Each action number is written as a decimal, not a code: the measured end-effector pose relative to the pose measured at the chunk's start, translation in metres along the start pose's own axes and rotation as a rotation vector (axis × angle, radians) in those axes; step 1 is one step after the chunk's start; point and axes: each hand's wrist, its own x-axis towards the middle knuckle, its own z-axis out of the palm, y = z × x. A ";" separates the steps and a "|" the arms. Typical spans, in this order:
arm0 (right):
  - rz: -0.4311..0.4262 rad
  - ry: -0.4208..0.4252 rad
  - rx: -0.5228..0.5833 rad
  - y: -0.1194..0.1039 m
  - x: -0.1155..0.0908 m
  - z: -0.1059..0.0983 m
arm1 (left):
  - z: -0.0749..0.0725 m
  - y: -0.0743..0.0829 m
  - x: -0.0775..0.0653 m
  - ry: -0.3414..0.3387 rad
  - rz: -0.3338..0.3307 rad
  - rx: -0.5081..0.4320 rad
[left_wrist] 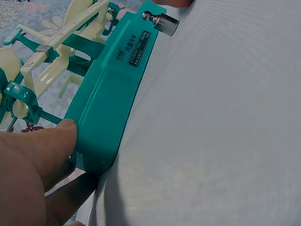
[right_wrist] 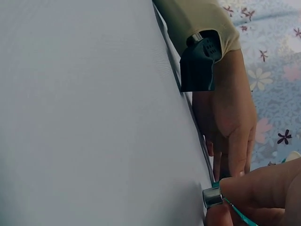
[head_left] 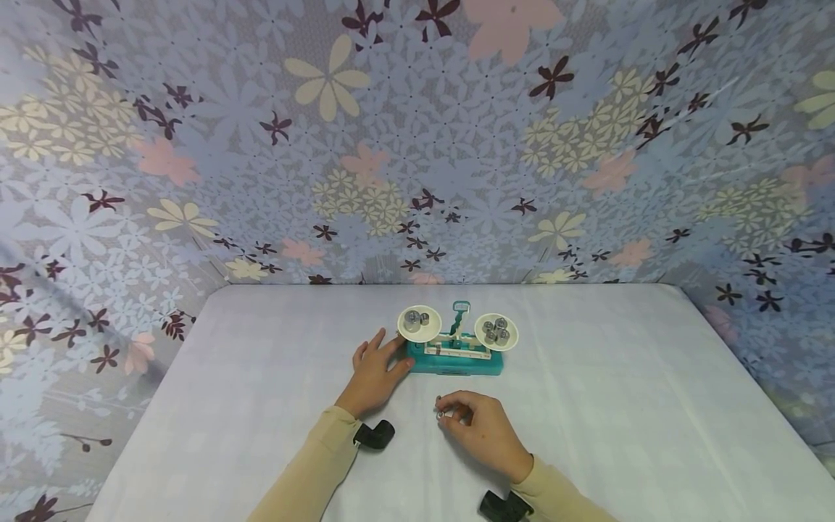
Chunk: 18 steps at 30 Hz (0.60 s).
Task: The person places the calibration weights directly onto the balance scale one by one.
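Note:
A green and cream balance scale (head_left: 455,362) stands on the table, a round cream pan on each side. My left hand (head_left: 370,378) grips the left end of its green base (left_wrist: 106,103), thumb on the front. My right hand (head_left: 479,428), in front of the scale, has its thumb and forefinger closed on a small metal weight (right_wrist: 212,197). The left wrist view shows a knobbed weight (left_wrist: 167,24) in front of the base. Two weights (head_left: 412,320) sit in the left pan (head_left: 420,336); several weights (head_left: 501,335) sit in the right pan (head_left: 512,334).
White cloth (head_left: 607,406) covers the table. Behind it and at both sides hangs flowered fabric (head_left: 457,145). A black wrist camera (head_left: 375,435) is strapped at the left sleeve, another black camera (head_left: 504,505) at the right sleeve.

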 end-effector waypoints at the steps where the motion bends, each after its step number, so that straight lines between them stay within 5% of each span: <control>1: 0.001 0.002 0.000 0.000 0.000 0.000 | 0.000 0.000 0.000 -0.002 -0.002 0.001; 18: -0.004 0.022 0.004 0.000 -0.001 0.001 | 0.000 -0.001 0.000 0.004 0.009 0.010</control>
